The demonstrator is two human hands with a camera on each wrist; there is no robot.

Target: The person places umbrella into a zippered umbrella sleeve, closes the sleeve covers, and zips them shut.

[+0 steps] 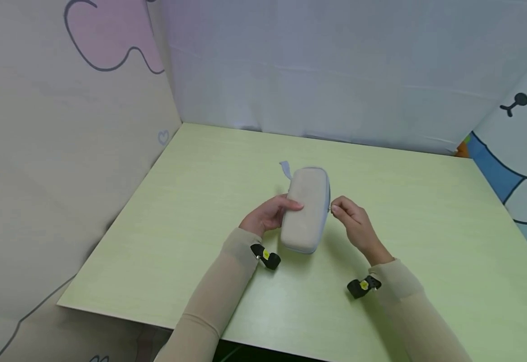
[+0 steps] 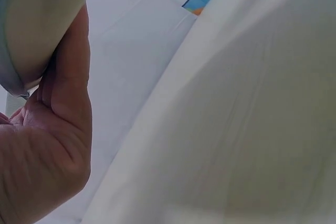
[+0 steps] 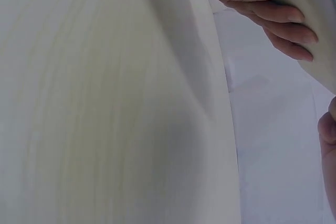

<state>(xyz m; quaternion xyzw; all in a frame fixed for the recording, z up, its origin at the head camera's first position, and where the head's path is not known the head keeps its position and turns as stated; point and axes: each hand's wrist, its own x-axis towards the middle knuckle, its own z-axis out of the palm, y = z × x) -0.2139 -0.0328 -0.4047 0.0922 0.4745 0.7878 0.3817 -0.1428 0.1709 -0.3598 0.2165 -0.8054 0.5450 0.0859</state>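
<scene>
A cream pencil case (image 1: 306, 208) with a light blue zipper edge and a small strap loop (image 1: 286, 169) is held above the table. My left hand (image 1: 270, 213) grips its left side, thumb across the front face. In the right wrist view, the fingers (image 3: 283, 22) of that hand curl around the back of the case. My right hand (image 1: 352, 221) pinches at the zipper edge on the right side, where a bit of the zipper pull (image 1: 329, 209) shows at the fingertips. The zipper looks closed along the visible edge.
The pale yellow-green table (image 1: 191, 201) spreads out beneath both hands. A white sheet (image 1: 335, 75) hangs behind its back edge, and walls with cartoon drawings stand at left and right. Each wrist wears a small black camera (image 1: 267, 257).
</scene>
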